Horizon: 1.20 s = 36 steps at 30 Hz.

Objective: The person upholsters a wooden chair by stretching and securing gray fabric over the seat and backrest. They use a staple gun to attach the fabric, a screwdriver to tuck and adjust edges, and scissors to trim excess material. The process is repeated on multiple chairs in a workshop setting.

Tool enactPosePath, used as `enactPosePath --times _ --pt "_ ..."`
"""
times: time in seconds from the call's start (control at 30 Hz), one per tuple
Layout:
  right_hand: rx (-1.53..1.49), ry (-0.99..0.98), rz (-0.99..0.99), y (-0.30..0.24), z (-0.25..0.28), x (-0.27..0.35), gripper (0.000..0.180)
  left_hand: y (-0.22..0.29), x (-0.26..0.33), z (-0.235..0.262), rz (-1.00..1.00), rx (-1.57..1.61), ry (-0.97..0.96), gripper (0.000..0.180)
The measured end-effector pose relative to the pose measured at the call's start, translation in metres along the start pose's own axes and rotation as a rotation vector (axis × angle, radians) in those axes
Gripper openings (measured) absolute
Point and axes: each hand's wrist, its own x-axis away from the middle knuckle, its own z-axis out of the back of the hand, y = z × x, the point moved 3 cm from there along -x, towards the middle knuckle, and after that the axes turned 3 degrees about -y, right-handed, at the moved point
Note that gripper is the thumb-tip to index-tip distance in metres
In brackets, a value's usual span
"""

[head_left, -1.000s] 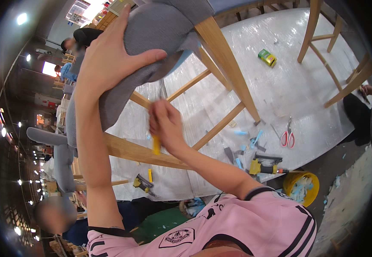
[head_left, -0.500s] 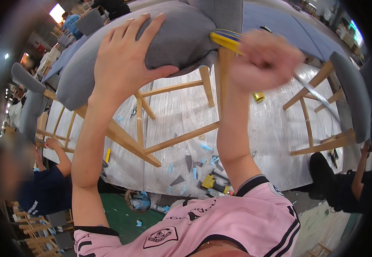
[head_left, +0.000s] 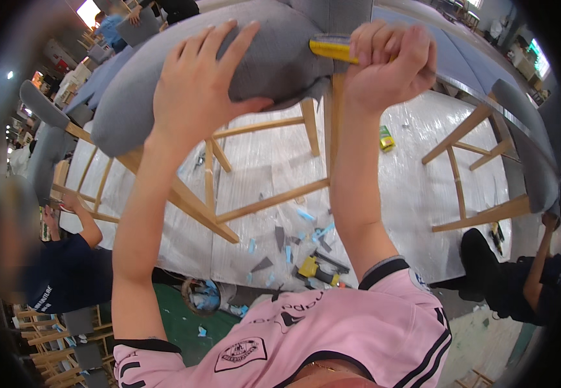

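Note:
A grey upholstered chair point(head_left: 135, 90) with pale wooden legs is in front of me, its padded seat at the top of the view. My left hand point(head_left: 196, 90) lies on the seat fabric, open, fingers spread and thumb out to the right. Closed in a fist, my right hand point(head_left: 390, 64) grips a yellow-handled tool point(head_left: 329, 48). Its yellow end points left, against or just in front of the seat's right edge, near the top of a leg. A long, blurred metal strip runs right from behind this hand; whether it belongs to the tool, I cannot tell.
Plastic wrap covers the worktable point(head_left: 261, 155). A yellow tape measure point(head_left: 386, 138), a yellow-and-black power tool point(head_left: 316, 270) and fabric scraps point(head_left: 262, 264) lie on it. Another grey chair point(head_left: 519, 142) stands at right. One person point(head_left: 67, 271) is at left, another point(head_left: 526, 278) at right.
My right hand has moved up and slightly left with the yellow-handled tool, the metal strip swinging up with it. My left hand stays on the seat, which sits slightly further right in view.

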Motion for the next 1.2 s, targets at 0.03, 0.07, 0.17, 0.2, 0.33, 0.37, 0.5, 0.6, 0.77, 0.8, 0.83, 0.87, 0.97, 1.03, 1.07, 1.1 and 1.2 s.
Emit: enactPosePath --times 0.03,0.07,0.17,0.2,0.33,0.37,0.5,0.6,0.77,0.8,0.83,0.87,0.97,1.03,1.07,1.1,1.2 --pt "-0.031 0.009 -0.095 0.002 -0.001 0.001 0.03 -0.009 0.006 0.001 0.01 -0.001 -0.005 0.098" --pt "0.212 0.054 -0.255 -0.007 0.003 0.004 0.045 -0.02 0.007 -0.002 -0.036 0.059 -0.003 0.095" --pt "0.075 0.201 -0.671 -0.058 0.076 0.036 0.046 -0.046 -0.014 0.054 0.181 0.445 -0.392 0.073" --pt "0.129 0.359 -0.769 -0.08 0.099 0.067 0.044 -0.067 -0.003 0.058 0.283 0.402 -0.422 0.073" --pt "0.251 0.876 -1.204 -0.206 0.221 0.229 0.039 -0.147 -0.003 0.004 0.462 0.429 -0.49 0.076" --pt "0.026 0.916 -1.399 -0.222 0.244 0.248 0.039 -0.157 -0.005 0.01 0.475 0.426 -0.506 0.078" --pt "0.291 0.665 -0.984 -0.176 0.109 0.124 0.015 -0.174 -0.037 -0.017 0.42 0.163 -0.635 0.088" --pt "0.327 0.37 -1.182 -0.177 0.064 0.147 0.037 -0.18 -0.048 -0.059 0.369 0.295 -0.528 0.085" --pt "0.533 -0.155 -1.541 -0.187 0.003 0.169 0.04 -0.208 -0.061 -0.079 0.22 0.559 -0.418 0.082" --pt "0.603 -0.201 -1.493 -0.183 -0.01 0.168 0.035 -0.189 -0.061 -0.066 0.181 0.546 -0.372 0.082" --pt "0.61 -0.182 -1.526 -0.186 -0.007 0.17 0.035 -0.166 -0.056 -0.054 0.145 0.534 -0.327 0.082" --pt "0.61 -0.172 -1.546 -0.187 -0.004 0.168 0.035 -0.148 -0.05 -0.032 0.107 0.509 -0.27 0.082" --pt "0.729 -0.191 -1.503 -0.181 0.003 0.165 0.038 -0.1 -0.011 -0.032 -0.035 0.117 -0.104 0.088" --pt "0.805 -0.18 -1.37 -0.166 -0.001 0.159 0.038 -0.1 -0.008 -0.037 0.029 0.044 -0.074 0.094" --pt "0.882 -0.228 -1.305 -0.164 -0.001 0.158 0.041 -0.095 -0.005 -0.043 0.061 0.006 -0.069 0.094" --pt "0.912 -0.251 -1.302 -0.161 -0.003 0.157 0.042 -0.091 -0.005 -0.046 0.095 -0.024 -0.069 0.094" --pt "1.006 -0.328 -1.275 -0.144 -0.007 0.147 0.044 -0.092 -0.013 -0.047 0.113 -0.022 -0.026 0.095"
